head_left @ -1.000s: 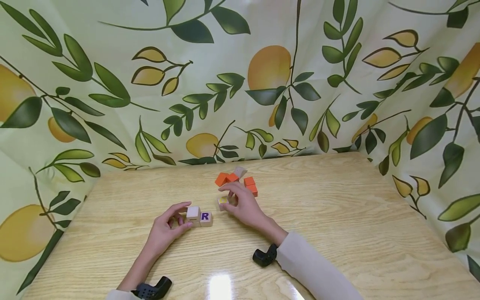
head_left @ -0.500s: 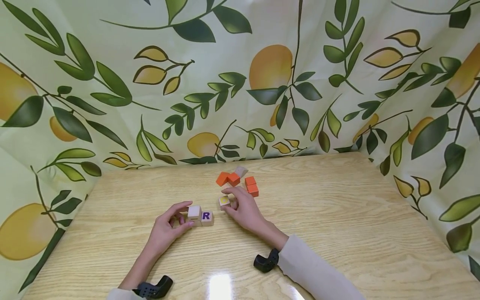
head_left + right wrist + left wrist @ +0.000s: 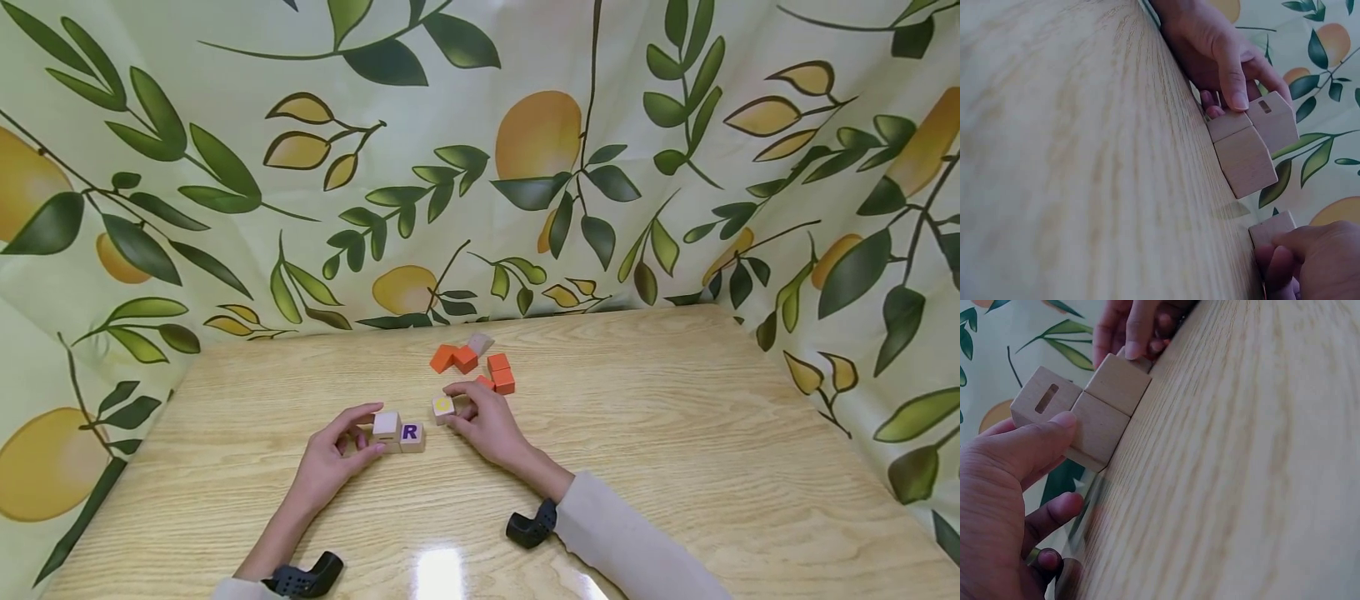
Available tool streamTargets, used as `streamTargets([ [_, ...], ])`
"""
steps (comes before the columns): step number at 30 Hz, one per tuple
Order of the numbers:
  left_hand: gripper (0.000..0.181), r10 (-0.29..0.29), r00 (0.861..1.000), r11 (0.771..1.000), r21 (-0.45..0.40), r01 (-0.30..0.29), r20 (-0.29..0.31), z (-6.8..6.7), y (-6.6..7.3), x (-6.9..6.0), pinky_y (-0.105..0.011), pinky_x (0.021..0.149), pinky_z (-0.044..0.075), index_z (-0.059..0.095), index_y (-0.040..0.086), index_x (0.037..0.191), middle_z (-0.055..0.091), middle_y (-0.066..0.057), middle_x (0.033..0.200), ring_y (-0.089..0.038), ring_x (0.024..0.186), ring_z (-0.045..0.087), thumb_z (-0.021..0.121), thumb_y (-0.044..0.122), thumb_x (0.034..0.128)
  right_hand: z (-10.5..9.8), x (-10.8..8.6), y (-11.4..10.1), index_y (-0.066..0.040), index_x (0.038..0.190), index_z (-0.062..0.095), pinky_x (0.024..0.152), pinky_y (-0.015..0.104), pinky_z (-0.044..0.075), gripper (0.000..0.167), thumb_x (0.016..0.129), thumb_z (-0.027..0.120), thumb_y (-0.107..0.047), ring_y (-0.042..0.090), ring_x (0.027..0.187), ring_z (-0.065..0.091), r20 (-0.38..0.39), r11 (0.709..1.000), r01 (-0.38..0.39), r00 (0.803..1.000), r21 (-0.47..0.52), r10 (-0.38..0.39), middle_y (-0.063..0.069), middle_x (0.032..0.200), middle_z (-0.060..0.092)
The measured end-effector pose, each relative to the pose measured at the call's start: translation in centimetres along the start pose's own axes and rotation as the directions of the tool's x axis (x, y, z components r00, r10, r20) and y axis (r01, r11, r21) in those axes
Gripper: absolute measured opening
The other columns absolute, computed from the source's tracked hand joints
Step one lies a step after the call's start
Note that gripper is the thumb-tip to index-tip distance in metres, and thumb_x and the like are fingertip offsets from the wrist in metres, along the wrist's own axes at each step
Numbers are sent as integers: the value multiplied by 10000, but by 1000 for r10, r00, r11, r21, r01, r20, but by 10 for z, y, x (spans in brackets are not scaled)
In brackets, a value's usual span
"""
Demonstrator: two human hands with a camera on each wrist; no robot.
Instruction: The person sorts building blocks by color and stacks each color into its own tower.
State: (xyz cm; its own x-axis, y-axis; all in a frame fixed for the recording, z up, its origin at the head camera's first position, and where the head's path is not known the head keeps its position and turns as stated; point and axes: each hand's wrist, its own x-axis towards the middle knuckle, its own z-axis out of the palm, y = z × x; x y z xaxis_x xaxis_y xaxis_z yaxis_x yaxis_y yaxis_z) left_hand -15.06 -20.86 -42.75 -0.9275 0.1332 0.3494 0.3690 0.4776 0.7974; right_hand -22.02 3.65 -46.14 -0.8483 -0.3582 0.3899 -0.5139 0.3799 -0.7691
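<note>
At centre-left in the head view, my left hand holds a two-high stack of wooden toy blocks by its left side. The upper block has a plain top; a slot shows on its side in the left wrist view. My thumb lies across the seam with the lower block. Against the stack's right side sits a block with a purple R. My right hand pinches another wooden block, marked in yellow on top, between thumb and fingers. It sits slightly apart from the R block, at or near the table.
Behind my right hand lie two orange blocks side by side, with another orange block partly hidden by my fingers. Farther back are more orange blocks and a pale block. A patterned cloth hangs behind the wooden table.
My right fingers have drawn in lower around the yellow-marked block, which has turned slightly and shows its mark more fully. Orange blocks behind have come into view. My left hand keeps its place.
</note>
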Motion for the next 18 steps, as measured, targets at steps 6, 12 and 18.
streamTargets([
  [6,459,-11,1000,1000,-3,11,6,-1,0,0,-292,536,338,623,52,1208,598,-84,796,-169,663,476,773,5,777,1,0,2,-48,1146,640,598,219,491,361,807,767,-56,58,668,588,-2,1000,16,1000,-6,-16,50,931,610],
  [12,461,-18,1000,1000,-8,18,11,-1,1,0,-286,545,339,619,34,1212,607,-112,811,-185,680,486,773,11,779,1,0,1,-60,1099,676,622,223,484,331,794,791,-117,59,696,565,-10,1000,27,1000,-6,-27,4,829,590],
  [18,452,-31,1000,1000,0,31,7,-1,1,0,-286,543,335,627,62,1208,600,-98,804,-198,669,475,772,15,782,2,0,1,-62,1084,678,614,215,498,322,794,794,-141,52,689,578,-5,999,43,999,33,-43,-5,820,586],
])
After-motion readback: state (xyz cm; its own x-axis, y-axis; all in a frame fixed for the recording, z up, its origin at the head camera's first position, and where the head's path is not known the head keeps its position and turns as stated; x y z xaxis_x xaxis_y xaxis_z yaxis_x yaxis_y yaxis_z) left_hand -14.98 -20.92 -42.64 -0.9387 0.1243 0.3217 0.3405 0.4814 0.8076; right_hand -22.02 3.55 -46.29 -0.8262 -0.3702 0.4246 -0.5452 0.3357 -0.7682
